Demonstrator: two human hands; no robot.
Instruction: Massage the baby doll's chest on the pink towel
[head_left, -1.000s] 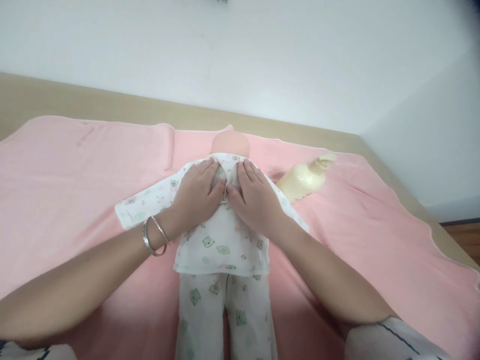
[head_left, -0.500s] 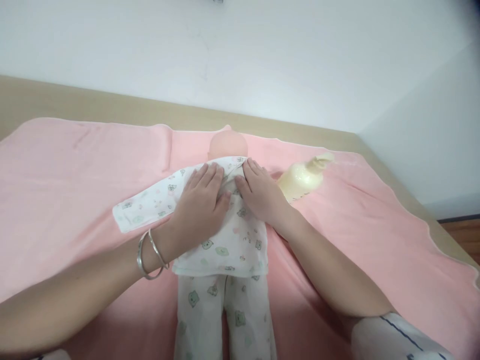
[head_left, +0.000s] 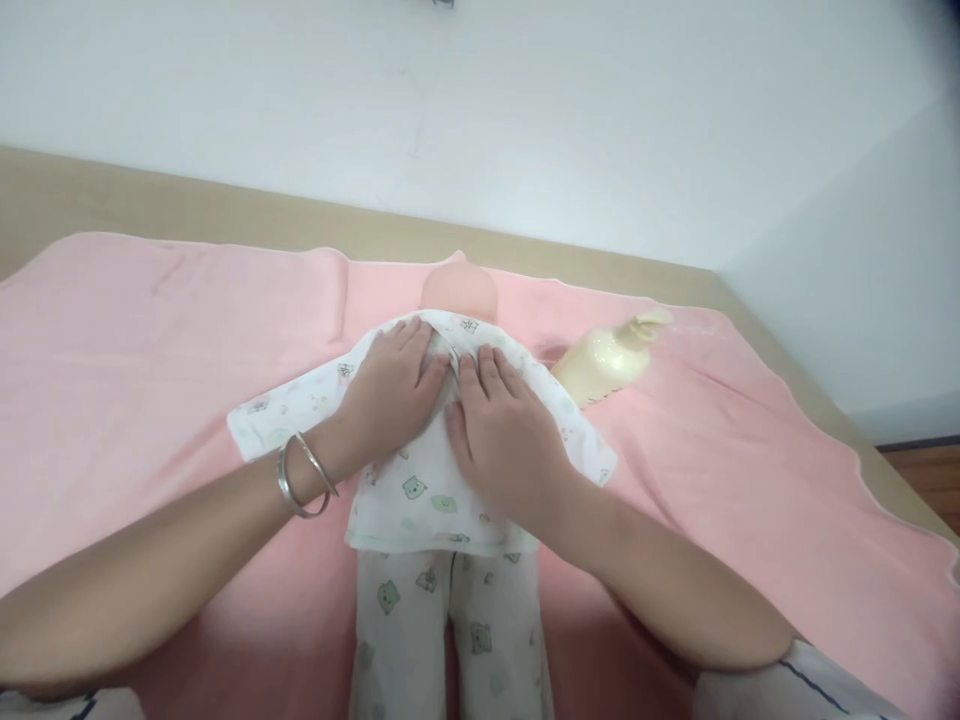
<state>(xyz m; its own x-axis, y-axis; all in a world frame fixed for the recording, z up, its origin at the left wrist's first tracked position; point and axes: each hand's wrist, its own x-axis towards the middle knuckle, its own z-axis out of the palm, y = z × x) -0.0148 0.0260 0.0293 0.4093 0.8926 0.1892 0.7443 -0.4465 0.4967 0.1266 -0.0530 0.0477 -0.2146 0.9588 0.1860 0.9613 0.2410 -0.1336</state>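
A doll lies on the pink blanket, its rounded head (head_left: 459,288) just showing past the collar. It wears a white long-sleeved baby top (head_left: 442,505) with a print of small green animals, and matching trousers (head_left: 405,630). My left hand (head_left: 394,385) rests flat on the upper left of the top, fingers stretched toward the collar; a silver bangle (head_left: 283,480) circles that wrist. On the upper right of the chest lies my right hand (head_left: 510,430), fingers extended and thumb apart. Both sleeves spread outward. The doll's face is out of sight.
A cream pump bottle (head_left: 604,365) lies tilted on the pink blanket (head_left: 150,340), right of the doll. Beyond the blanket runs a tan surface edge (head_left: 247,205), then a white wall (head_left: 300,100). A folded blanket part lies at the upper left.
My right hand has shifted down and toward the middle of the chest, uncovering the right sleeve. My left hand has slid slightly left and up, still flat on the top.
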